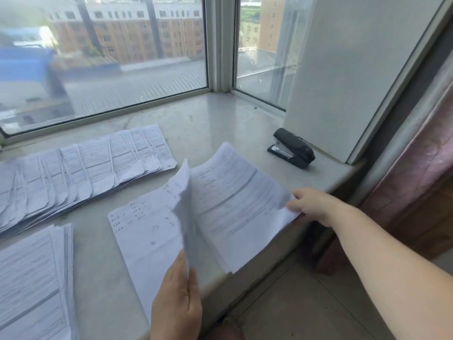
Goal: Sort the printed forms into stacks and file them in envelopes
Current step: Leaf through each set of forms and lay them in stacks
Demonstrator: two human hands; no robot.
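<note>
Left hand (177, 300) pinches the lower edge of a raised sheet (185, 200), thumb against fingers. Right hand (310, 204) grips the right edge of the printed-form stack (235, 209) lying between both hands. A stapler (291, 147) sits beyond the right hand.
</note>
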